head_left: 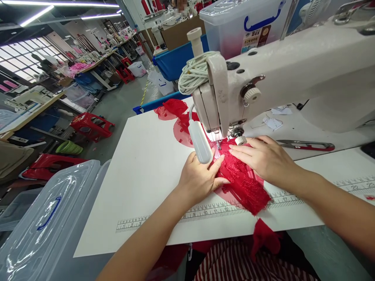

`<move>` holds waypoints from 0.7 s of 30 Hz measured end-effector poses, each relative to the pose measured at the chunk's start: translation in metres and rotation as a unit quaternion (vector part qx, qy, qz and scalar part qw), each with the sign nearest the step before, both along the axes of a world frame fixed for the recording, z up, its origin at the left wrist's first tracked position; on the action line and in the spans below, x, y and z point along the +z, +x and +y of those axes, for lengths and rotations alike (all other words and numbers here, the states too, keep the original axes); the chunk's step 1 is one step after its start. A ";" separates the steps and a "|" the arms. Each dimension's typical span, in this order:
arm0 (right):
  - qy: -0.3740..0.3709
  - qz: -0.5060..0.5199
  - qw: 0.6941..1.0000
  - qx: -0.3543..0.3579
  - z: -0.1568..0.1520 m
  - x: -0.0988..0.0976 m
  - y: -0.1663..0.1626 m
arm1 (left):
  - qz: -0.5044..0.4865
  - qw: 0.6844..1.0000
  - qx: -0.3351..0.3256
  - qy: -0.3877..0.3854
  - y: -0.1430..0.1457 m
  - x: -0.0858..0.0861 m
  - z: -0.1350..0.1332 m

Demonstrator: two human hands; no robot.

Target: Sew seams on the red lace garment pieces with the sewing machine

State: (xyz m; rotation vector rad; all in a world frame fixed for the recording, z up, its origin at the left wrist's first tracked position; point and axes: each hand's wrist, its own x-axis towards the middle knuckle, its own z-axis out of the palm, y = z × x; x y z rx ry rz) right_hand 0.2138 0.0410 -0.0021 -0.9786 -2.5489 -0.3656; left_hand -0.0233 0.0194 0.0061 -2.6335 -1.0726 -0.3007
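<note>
A piece of red lace fabric [243, 183] lies on the white table [146, 168] under the head of a white sewing machine [281, 74]. My left hand [200, 177] rests flat on the lace's left edge, fingers stretched toward the needle. To the right, my right hand [263, 156] lies flat on the fabric, fingertips close to the presser foot [218, 144]. A small white lamp [200, 142] hangs over my left hand. More red fabric [175, 111] trails out behind the machine.
Red-handled thread snips [304, 145] lie on the table right of the machine. A clear plastic box [43, 222] with a blue handle sits at lower left. A printed ruler [211, 208] runs along the table's front. Red stools [90, 125] stand in the aisle.
</note>
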 end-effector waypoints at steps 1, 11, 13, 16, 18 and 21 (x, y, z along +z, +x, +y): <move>-0.003 -0.007 1.000 0.002 0.001 0.000 0.000 | -0.001 1.000 0.003 0.000 0.000 0.000 0.001; -0.049 0.024 0.998 0.010 0.003 -0.001 0.002 | -0.024 0.998 -0.051 -0.013 -0.007 0.002 0.010; -0.058 0.039 0.997 0.029 0.002 0.001 0.002 | -0.030 0.995 -0.087 -0.028 -0.005 0.003 0.010; -0.057 0.053 0.992 0.096 0.000 0.005 0.001 | -0.036 0.991 -0.117 -0.054 -0.002 0.002 0.010; -0.056 0.062 0.989 0.126 0.000 0.005 -0.001 | -0.040 0.991 -0.112 -0.059 0.001 0.002 0.009; -0.049 0.068 0.991 0.104 0.001 0.004 -0.004 | -0.056 0.992 -0.090 -0.068 0.003 0.002 0.007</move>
